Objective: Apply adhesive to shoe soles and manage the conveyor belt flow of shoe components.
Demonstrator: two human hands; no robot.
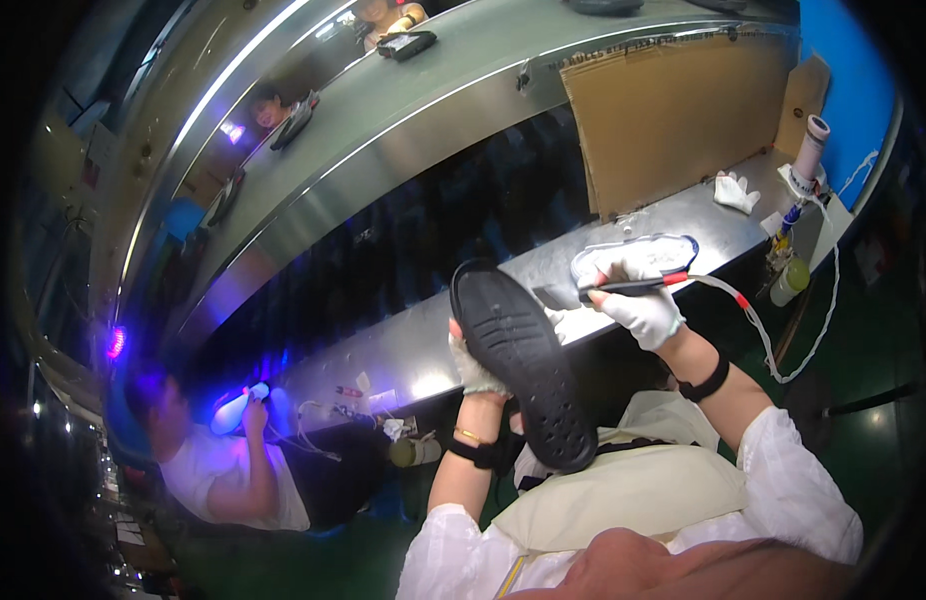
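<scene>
Conveyor [433, 100] arcs from 10 to 1 o'clock, and below it a metal surface [728, 235] slants from 8 o'clock up to 2. A cardboard sheet [683, 130] leans between 1 and 2 o'clock. The black sole [523, 365] sits just below centre, raised off the surface, toe pointing to 11 o'clock and heel to 5. At 2 to 3 o'clock a pale sole-shaped piece [638, 252] lies on the surface, partly hidden by the right hand [645, 313]. Smallest of these, a slim black tool [638, 287] with a red-banded hose is grasped in that hand, its tip near the sole but apart from it

Doing this well, I judge, means keeping the sole steady, letting the hose hang slack towards 4 o'clock, and guiding the tip lightly from the fingers

The left hand [473, 365] grasps the sole along its 9 o'clock edge, thumb against the rim; its other fingers are mostly hidden. The right forearm rises from 5 o'clock, fingers curled round the tool like a pen, tip aimed towards 9
</scene>
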